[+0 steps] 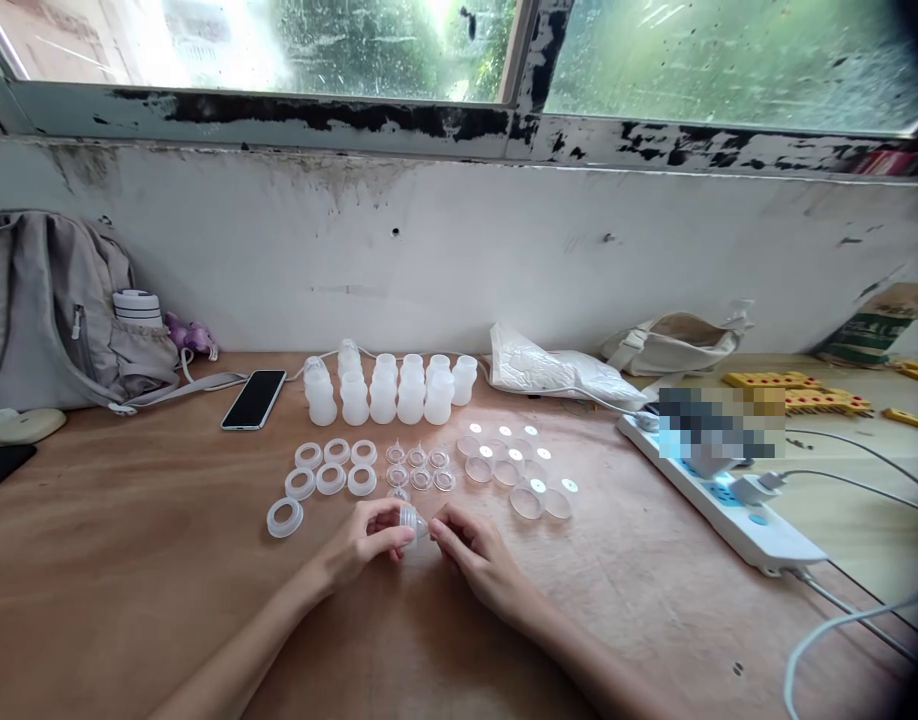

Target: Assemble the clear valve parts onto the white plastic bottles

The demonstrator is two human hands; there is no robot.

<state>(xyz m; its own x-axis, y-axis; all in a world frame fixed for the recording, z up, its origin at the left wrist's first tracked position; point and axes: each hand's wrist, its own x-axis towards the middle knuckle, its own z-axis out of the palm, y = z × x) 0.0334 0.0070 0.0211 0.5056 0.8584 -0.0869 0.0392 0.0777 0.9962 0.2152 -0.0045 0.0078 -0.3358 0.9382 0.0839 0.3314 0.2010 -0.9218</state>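
Near the middle of the wooden table (166, 560), my left hand (365, 540) is closed round a clear ring-shaped collar (410, 520). A clear pointed tip sticks out of it to the right, and my right hand (466, 540) pinches that tip between thumb and finger. Just beyond my hands lie several clear nipple-shaped pieces (421, 478) in two rows. Several translucent rings (285, 517) lie to their left. Clear round covers (526, 502) and small white discs (569, 485) lie to their right. Several frosted bottles (383, 398) stand upright behind.
A phone (253, 400) and a grey backpack (46, 310) are at the left. White plastic packaging (556, 372) and a beige bag (676, 343) lie by the wall. A power strip (729, 500) with cables runs along the right, near yellow parts (804, 395).
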